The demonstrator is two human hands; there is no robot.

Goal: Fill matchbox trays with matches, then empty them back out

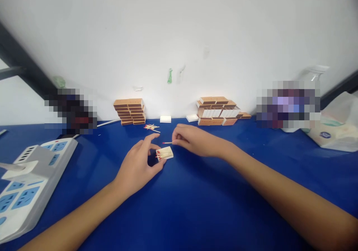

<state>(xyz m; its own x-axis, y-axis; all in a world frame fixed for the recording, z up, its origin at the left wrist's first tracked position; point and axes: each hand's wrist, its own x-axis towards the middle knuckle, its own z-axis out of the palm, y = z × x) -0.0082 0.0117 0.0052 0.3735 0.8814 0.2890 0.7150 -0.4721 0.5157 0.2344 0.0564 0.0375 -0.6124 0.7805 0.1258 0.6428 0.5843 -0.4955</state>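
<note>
My left hand (pixel 137 165) grips a small white matchbox tray (pixel 170 152) low over the blue table, thumb at its near side and the index finger lifted. Several red-tipped matches lie in that tray. My right hand (pixel 192 139) pinches a single match (pixel 167 143) just beyond the tray, its red head pointing left. Loose matches (pixel 151 126) form a small pile on the table past my left fingertips. Two white trays (pixel 165 119) (pixel 192 117) rest farther back against the wall.
Stacked matchboxes (pixel 130 111) stand at the back left, and a larger stack of boxes (pixel 218 111) at the back right. A power strip (pixel 56 176) occupies the left side. A tissue pack (pixel 332 132) lies far right. Two blurred-out objects flank the table's back.
</note>
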